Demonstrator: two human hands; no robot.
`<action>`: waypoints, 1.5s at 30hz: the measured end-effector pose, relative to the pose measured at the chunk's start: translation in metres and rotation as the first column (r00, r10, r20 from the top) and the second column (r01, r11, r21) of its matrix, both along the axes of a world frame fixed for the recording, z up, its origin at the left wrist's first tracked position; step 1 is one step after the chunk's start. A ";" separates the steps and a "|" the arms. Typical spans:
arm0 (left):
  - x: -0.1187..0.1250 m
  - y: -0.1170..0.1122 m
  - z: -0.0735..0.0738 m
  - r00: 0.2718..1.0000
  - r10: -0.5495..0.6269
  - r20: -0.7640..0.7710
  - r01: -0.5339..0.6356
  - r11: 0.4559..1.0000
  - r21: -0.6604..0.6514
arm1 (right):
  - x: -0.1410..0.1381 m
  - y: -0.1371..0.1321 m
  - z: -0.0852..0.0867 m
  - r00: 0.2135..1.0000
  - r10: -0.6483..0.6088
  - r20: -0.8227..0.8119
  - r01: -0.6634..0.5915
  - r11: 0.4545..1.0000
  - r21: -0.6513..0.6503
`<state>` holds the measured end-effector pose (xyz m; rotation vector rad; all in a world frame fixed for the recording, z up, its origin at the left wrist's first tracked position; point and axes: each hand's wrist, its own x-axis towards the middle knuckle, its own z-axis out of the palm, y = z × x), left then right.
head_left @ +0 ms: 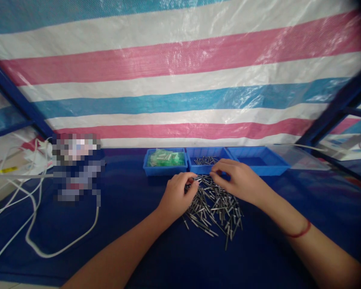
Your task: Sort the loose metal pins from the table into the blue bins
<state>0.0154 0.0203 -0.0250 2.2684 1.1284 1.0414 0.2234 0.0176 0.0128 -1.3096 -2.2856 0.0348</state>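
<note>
A heap of small metal pins (214,208) lies on the blue table cloth (132,241) in front of me. My left hand (177,196) rests at the heap's left edge, fingers curled and pinched around a few pins. My right hand (239,178) hovers over the heap's far side, its fingers bent and pinched together near the left hand's fingertips; what it holds is too small to see. Just behind the hands stand three blue trays in a row: the left tray (165,169) holds green parts, the middle tray (198,154) holds some metal pins, the right tray (258,162) looks bare.
White cables (33,237) loop across the table's left side beside a blurred-out object (75,166). A striped plastic sheet (180,80) hangs behind the table, framed by blue posts. A clear plastic bag (295,156) lies right of the trays.
</note>
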 end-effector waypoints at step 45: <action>-0.001 -0.002 0.001 0.994 -0.025 -0.103 0.025 1.000 0.002 | -0.018 -0.041 0.000 0.931 0.363 0.031 -0.303 0.819 -0.487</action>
